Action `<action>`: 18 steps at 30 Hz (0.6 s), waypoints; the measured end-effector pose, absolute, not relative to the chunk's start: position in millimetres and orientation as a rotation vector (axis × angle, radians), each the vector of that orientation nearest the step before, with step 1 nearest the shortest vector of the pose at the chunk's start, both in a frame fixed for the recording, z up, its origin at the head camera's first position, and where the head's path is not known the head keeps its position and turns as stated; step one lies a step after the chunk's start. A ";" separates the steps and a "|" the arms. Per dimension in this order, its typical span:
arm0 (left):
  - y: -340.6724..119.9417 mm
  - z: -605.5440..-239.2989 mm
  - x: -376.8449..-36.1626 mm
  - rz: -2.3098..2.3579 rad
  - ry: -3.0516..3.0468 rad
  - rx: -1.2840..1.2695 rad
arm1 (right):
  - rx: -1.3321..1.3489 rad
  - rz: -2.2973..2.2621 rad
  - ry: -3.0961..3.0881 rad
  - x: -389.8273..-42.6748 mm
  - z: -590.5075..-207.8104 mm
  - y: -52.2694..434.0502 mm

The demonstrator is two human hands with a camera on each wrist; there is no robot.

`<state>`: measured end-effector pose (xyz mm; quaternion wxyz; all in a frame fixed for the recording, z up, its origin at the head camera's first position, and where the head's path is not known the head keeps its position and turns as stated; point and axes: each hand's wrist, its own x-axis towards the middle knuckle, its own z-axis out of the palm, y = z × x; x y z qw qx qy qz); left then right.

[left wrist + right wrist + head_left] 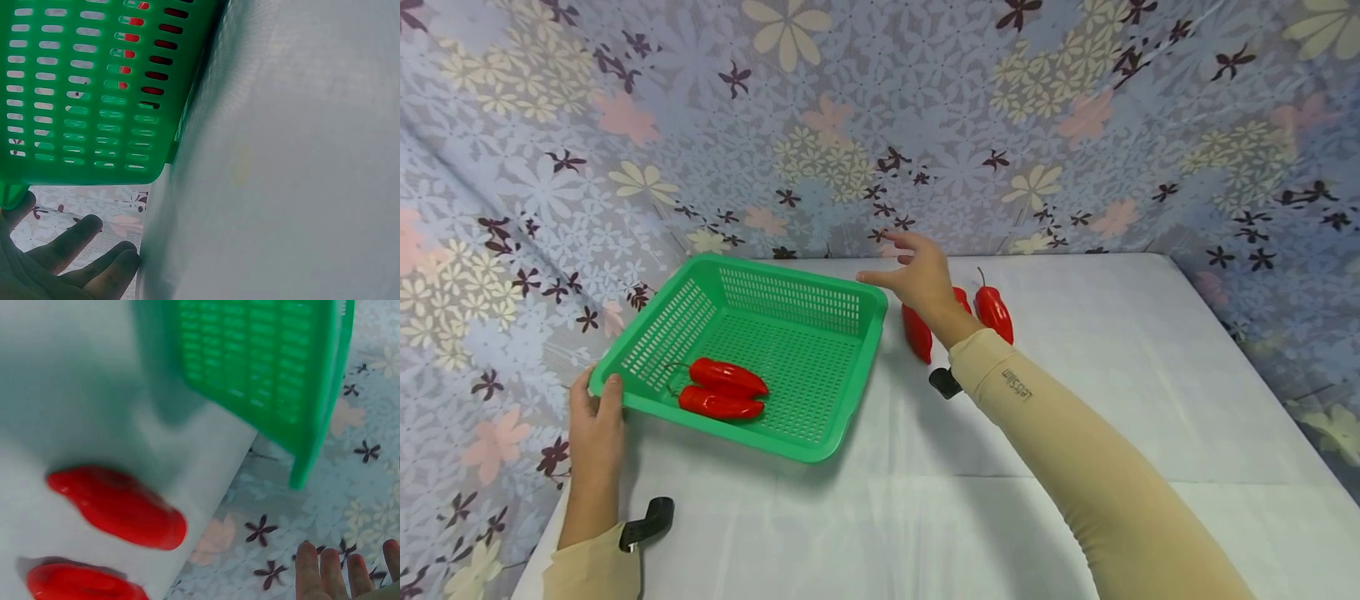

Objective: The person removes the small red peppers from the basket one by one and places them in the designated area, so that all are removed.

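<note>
At the near-left corner of a green plastic basket [857,392], my left hand [597,425] pinches the rim, thumb over the edge. The left wrist view shows its other fingers [65,244] spread below the slotted wall. Inside the basket, two red peppers [726,377] with thin stems lie side by side near that corner. My right hand [921,279] is raised by the far-right corner, its thumb and fingers spread with nothing between them. Under and beside its wrist lie more red peppers [994,315], one partly hidden. Two of these peppers [122,507] appear in the right wrist view.
A white-covered table [1112,375] carries the basket and peppers. Flowered cloth [925,108] rises behind the table and along its left side. Black wrist cameras [655,518] are strapped to both forearms.
</note>
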<state>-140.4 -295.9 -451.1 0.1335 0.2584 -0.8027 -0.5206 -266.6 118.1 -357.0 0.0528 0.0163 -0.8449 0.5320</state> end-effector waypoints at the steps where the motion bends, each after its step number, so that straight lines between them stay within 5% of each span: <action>1: -295.8 -450.8 -140.7 -1.511 -2.327 0.746 | 0.063 1.622 -2.567 -267.0 -355.5 115.0; 18: -292.7 -450.2 -140.1 -1.522 -2.314 0.748 | 0.223 1.714 -2.567 -265.7 -353.1 70.8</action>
